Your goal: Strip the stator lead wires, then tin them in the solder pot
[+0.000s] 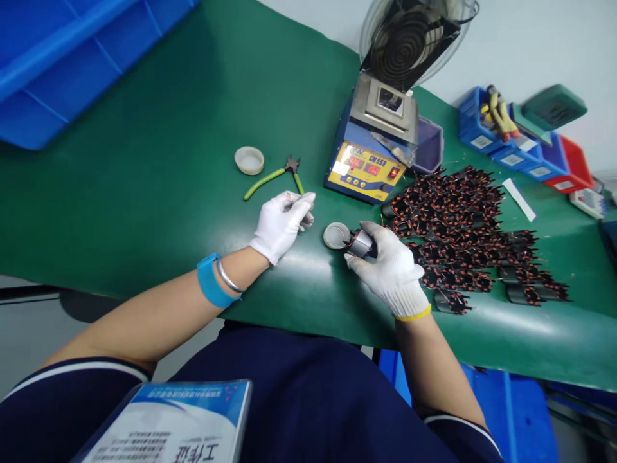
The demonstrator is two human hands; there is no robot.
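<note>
My right hand [389,265], in a white glove with a yellow cuff edge, grips a motor stator [360,244] with a grey metal body and copper windings. The stator's pronged end is at the rim of a small round dish [336,236] holding something pale. My left hand [284,223], also white-gloved, has its fingers pinched together; what they hold, if anything, is hidden. Just beyond those fingertips lie side cutters [290,164] with green handles, one handle running to the glove. A second pale dish [249,160] sits left of the cutters.
A blue and yellow solder pot [365,168] with lit digits stands ahead, a fan [409,45] behind it. Many stators [448,225] crowd the right side of the green table [168,193]. Small blue bins [477,122] and a red bin [573,161] line the back right. A large blue crate [72,71] occupies the upper left.
</note>
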